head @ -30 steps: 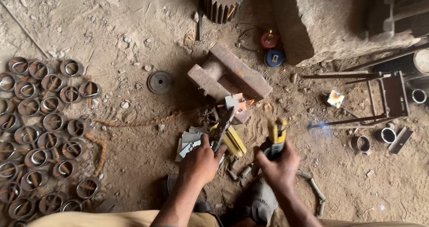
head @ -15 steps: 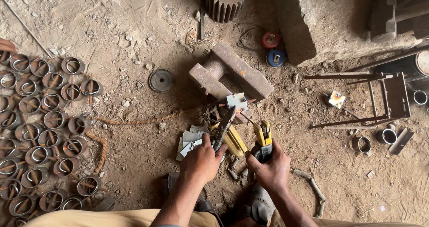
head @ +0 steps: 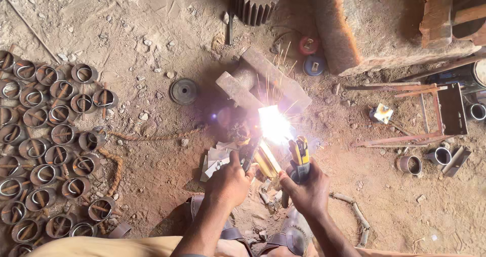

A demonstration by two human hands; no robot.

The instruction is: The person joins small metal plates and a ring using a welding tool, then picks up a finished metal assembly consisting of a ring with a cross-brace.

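A: Nearest the camera, what is cut off?

B: 2 forearms enter from the bottom edge, and 2 sandals (head: 291, 234) show only in part beneath them. The left hand (head: 229, 182) is closed around a dark tool (head: 249, 158); its tip is lost in glare. The right hand (head: 308, 190) is closed around a yellow-and-black holder (head: 299, 153), fingers wrapped tight.

A: And the workpiece?

B: It sits just ahead of both hands, under the white arc (head: 274, 124). The glare hides its shape; I cannot tell what it is. A yellowish strip (head: 267, 161) runs from between the hands into the light, and sparks fly up over the block (head: 263, 82) behind it.

A: The surface?

B: Bare dirt floor (head: 152, 29), sandy, strewn with pebbles and scrap. Pale metal offcuts (head: 215, 161) lie just left of the left hand.

A: Further out?

B: Left, many rusty rings (head: 50, 135) in rows, cut off by the frame edge. A small gear disc (head: 183, 91) lies between rings and block. Right, a thin metal frame (head: 430, 112) and short pipe pieces (head: 410, 164).

A: Any packages?

B: 2 round items, 1 red (head: 308, 45), 1 blue (head: 314, 65), beside a rusty beam (head: 334, 24). A large gear (head: 256, 1) is cut off at the top.
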